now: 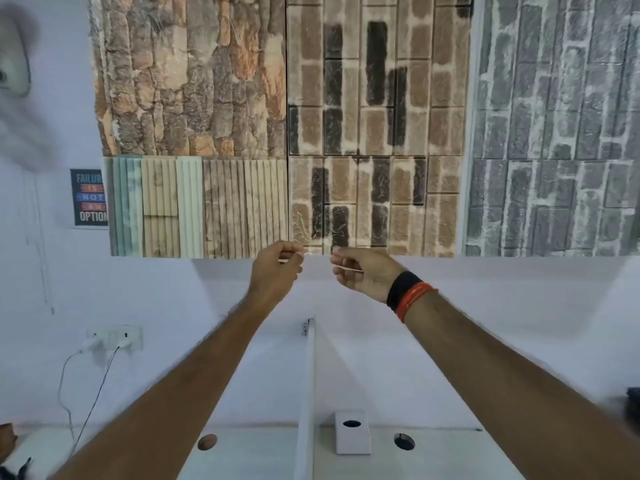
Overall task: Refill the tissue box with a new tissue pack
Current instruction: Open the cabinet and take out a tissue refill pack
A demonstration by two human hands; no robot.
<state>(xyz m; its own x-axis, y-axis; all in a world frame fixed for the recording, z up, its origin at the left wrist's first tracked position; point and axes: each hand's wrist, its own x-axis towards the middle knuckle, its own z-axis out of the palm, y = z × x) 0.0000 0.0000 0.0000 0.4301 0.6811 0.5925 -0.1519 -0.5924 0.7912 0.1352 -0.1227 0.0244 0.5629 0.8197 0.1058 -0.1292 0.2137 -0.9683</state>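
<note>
Blur hides whatever the left hand (277,268) and right hand (360,271) pinch, raised close together before the wall; I cannot tell what it is. White tissue box (352,433), oval hole on top, stands on the desk (263,459) beside a divider (306,393).

A tissue box (352,432) stands on the desk (263,459), just right of a divider (306,393), between two cable holes (207,442); a wall socket (114,337) sits far left.
</note>
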